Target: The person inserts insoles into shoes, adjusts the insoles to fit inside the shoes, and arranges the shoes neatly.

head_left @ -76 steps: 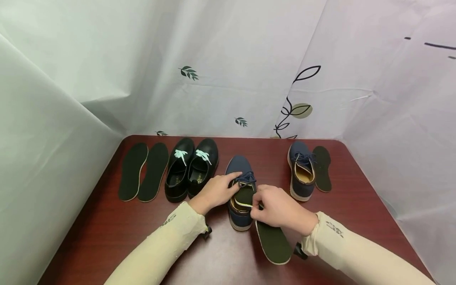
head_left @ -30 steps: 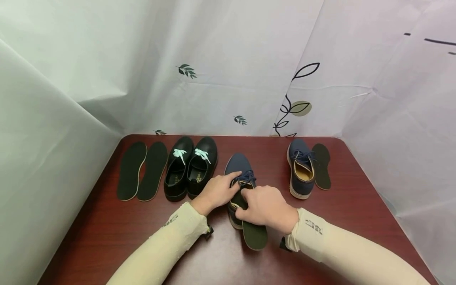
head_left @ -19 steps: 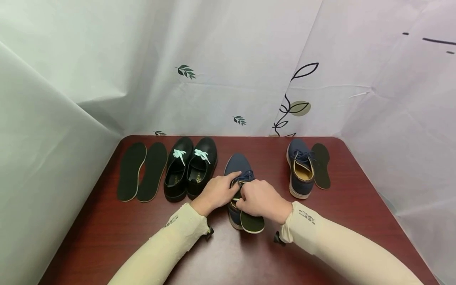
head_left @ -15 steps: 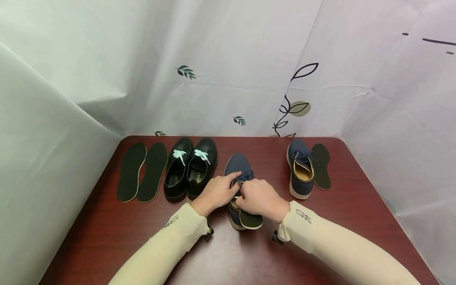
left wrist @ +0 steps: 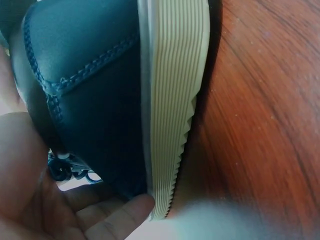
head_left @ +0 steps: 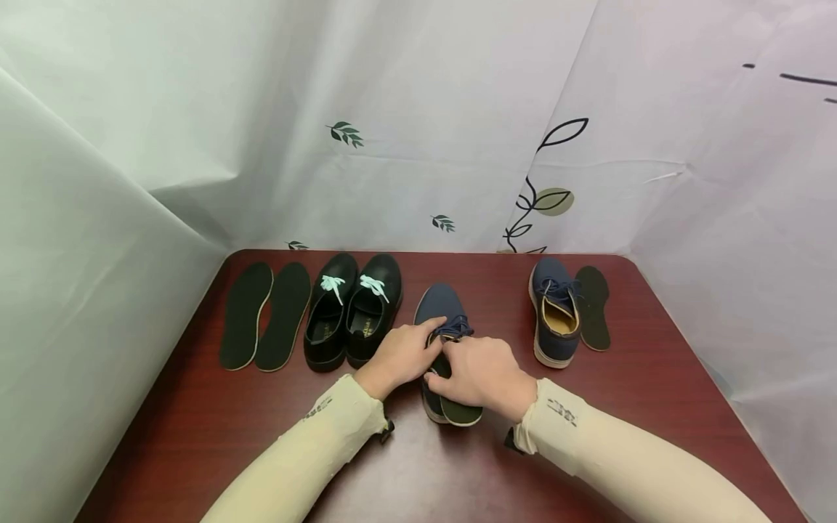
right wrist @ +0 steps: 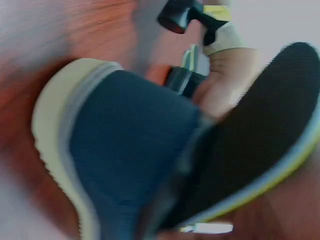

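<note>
A navy lace-up shoe [head_left: 438, 301] stands at mid-table, toe pointing away from me. My left hand [head_left: 404, 352] grips it near the laces, thumb at the opening and fingers along its left side; the left wrist view has those fingers [left wrist: 122, 217] by the ribbed pale sole. A dark insole [head_left: 462, 414] has its front part inside the shoe, and its heel end sticks out over the back, tilted up in the right wrist view. My right hand [head_left: 484, 372] holds this insole between thumb and fingers at the shoe's opening. The insole's front end is hidden.
Left of the hands stand two black shoes [head_left: 374, 290] with pale laces, beside two dark insoles [head_left: 282, 316]. A second navy shoe [head_left: 554, 312] and another insole [head_left: 593, 309] sit at the right back. White curtain [head_left: 405, 145] borders the reddish table [head_left: 229, 436].
My right hand has moved left with the insole, which has slid deeper into the navy shoe. Lately the right thumb has shifted along it. The left hand keeps its grip.
</note>
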The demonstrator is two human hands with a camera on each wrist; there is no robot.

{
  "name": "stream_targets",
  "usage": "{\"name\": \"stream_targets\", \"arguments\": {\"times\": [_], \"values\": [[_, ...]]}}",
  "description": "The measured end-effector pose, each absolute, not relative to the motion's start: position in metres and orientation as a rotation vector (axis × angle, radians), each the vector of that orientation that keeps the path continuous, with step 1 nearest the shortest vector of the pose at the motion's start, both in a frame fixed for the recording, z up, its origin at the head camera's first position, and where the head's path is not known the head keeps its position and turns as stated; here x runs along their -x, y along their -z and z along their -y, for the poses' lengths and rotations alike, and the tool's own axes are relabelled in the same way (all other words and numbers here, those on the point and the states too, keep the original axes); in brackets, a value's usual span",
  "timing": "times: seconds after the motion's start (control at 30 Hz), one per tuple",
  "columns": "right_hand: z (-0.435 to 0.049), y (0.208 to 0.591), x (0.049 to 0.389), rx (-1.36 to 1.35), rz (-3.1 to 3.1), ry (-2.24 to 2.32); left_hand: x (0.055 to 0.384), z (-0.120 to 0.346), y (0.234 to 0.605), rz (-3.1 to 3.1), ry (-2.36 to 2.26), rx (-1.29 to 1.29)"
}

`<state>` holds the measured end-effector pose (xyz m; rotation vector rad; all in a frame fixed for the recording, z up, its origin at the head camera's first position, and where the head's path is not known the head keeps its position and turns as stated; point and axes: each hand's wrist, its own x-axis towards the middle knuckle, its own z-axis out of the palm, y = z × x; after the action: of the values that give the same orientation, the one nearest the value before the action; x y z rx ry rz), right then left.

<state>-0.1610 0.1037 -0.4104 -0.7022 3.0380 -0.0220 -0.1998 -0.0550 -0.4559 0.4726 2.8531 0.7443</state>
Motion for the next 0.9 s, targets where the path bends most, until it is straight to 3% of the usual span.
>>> {"name": "stream_targets", "arguments": {"times": [0.4, 0.7, 0.9], "values": [[-0.108, 0.400, 0.152, 0.642, -2.943, 0.167, 0.200, 0.056, 0.458, -2.862, -0.748, -0.490], [-0.102, 0.405, 0.163, 0.808, -2.944, 0.260, 0.199, 0.055, 0.458, -2.878, -0.717, -0.522], [-0.096, 0.415, 0.173, 0.760, -3.017, 0.221, 0.200, 0.055, 0.459, -2.910, -0.705, -0.543]]}}
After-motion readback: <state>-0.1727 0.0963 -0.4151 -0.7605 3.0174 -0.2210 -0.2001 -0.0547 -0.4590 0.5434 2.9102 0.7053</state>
